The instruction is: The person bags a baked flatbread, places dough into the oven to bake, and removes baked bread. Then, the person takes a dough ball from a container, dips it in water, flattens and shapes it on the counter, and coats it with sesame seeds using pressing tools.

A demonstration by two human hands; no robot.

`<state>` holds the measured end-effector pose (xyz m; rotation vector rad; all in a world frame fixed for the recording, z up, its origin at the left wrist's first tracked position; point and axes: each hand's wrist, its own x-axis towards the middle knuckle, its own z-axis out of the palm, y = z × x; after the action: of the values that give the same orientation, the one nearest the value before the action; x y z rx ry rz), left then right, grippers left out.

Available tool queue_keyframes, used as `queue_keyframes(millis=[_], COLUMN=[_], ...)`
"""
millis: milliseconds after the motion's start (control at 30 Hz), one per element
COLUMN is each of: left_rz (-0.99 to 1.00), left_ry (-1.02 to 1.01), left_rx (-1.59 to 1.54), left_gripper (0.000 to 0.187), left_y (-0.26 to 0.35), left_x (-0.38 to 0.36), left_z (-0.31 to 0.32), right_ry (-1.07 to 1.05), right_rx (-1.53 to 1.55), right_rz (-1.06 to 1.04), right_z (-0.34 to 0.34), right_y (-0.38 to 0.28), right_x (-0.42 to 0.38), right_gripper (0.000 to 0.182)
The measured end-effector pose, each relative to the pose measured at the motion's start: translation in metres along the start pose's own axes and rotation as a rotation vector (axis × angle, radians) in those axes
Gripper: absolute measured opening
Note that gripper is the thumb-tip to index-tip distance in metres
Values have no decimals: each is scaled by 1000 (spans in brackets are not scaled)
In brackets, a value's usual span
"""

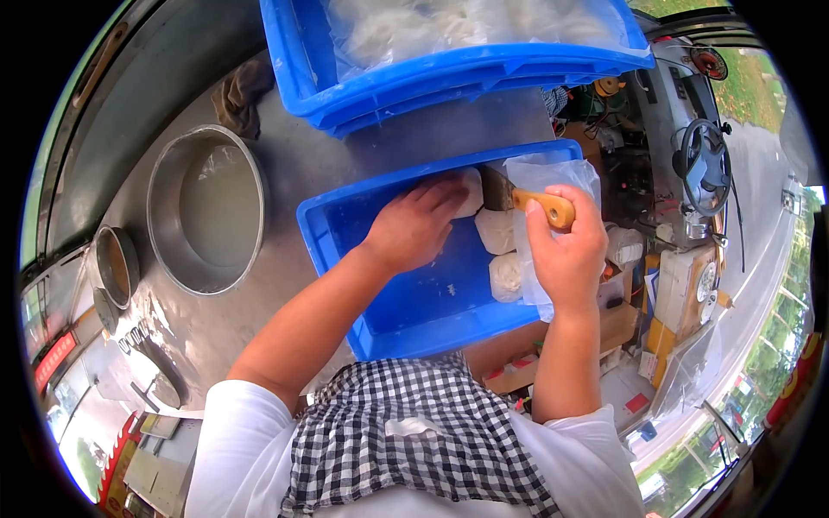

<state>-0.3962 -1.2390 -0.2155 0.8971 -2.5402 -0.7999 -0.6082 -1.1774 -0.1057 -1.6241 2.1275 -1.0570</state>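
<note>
My right hand [567, 246] is closed around the wooden handle of a scraper [544, 209], whose flat metal blade points left over the blue tray [406, 345]. My left hand [417, 223] reaches into the tray, its fingers curled against a white dough piece [471, 193] beside the blade; some fingertips are hidden. Nearer to me, along the tray's right side, lie a second dough piece [496, 230] and a third dough piece [506, 278]. A clear plastic sheet [570, 175] drapes over the tray's right edge, partly under my right hand.
Beyond the tray stands another blue crate [389, 85] holding plastic-covered white dough [466, 22]. On the metal counter to the left are a large metal bowl [207, 210] of cloudy liquid, a smaller bowl [114, 268] and a dark cloth [240, 97]. A steering wheel [705, 167] is at right.
</note>
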Motion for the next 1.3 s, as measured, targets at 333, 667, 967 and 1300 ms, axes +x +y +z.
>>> queue_keyframes(millis=[333,667,967,1300], left_rz=[-87,-155,-183,-206], left_ry=[-12,0,34,81], left_rx=[-63,-116,-164,-180], left_gripper=[60,59,58,60], left_y=[-5,-6,-9,-8], left_x=[-13,-16,-15,-17], left_z=[-2,-4,-5,-5], right_ry=[14,79,21,-77], right_rx=[-87,-175,-139,303], right_rz=[-16,-168,-142,331], right_z=[6,23,25,9], right_y=[0,1,14,62], right_x=[-1,-8,-5,21], right_gripper=[26,29,26,19])
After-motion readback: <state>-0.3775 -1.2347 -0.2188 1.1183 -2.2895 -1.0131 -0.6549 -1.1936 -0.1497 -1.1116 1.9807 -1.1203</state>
